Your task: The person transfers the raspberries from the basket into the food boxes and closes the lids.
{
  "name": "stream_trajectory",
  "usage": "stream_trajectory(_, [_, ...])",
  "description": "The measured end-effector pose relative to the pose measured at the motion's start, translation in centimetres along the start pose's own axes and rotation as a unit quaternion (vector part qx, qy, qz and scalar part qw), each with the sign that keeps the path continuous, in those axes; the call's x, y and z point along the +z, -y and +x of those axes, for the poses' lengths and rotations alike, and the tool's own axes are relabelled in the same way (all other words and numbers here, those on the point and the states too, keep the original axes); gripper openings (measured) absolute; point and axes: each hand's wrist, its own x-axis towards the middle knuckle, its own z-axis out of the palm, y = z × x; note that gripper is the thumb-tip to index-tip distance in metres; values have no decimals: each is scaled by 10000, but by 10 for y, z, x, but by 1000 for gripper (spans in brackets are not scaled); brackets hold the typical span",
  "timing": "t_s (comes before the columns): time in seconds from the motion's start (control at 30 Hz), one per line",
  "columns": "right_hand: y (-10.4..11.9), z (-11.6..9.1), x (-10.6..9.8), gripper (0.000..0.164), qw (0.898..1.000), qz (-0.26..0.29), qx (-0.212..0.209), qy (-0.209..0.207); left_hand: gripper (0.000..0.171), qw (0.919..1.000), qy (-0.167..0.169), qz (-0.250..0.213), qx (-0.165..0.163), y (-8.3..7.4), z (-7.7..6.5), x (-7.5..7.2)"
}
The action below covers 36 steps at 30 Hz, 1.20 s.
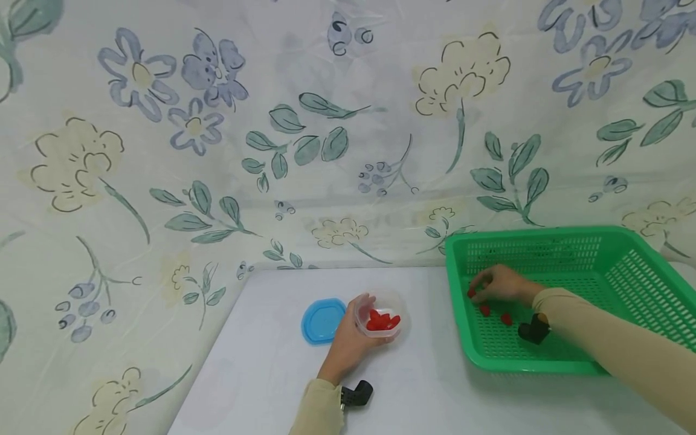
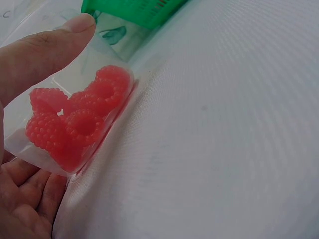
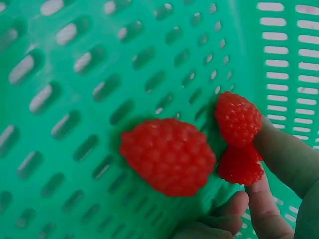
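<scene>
My left hand [image 1: 353,337] grips a small clear plastic container [image 1: 360,311] on the white table, thumb on one side and fingers round the other. Several red raspberries [image 2: 82,124] lie in the container, seen through its wall in the left wrist view. Inside a green basket [image 1: 462,326], my right hand [image 1: 502,284] pinches a raspberry [image 3: 240,164] between its fingertips near the left wall. Another raspberry [image 3: 238,118] sits right against the pinched one, and a larger-looking raspberry [image 3: 167,157] rests apart on the basket's slotted floor.
A blue lid [image 1: 322,321] lies flat on the white table [image 1: 418,386], just left of the container. The basket's raised rim stands to the right. Behind the table hangs a flower-patterned cloth [image 1: 348,181].
</scene>
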Motion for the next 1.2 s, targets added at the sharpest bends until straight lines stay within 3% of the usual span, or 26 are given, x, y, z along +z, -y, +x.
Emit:
stream_trajectory(0.37, [2, 0, 4, 30, 9997, -16, -178, -168, 94, 10000, -59, -21, 42, -1, 0, 1])
stream_trajectory(0.63, [6, 1, -6, 30, 9990, -95, -361, -235, 94, 9999, -98, 16, 40, -2, 1, 2])
stream_trajectory(1.2, [34, -16, -27, 51, 9993, 244, -189, -199, 95, 10000, -81, -18, 43, -2, 2, 2])
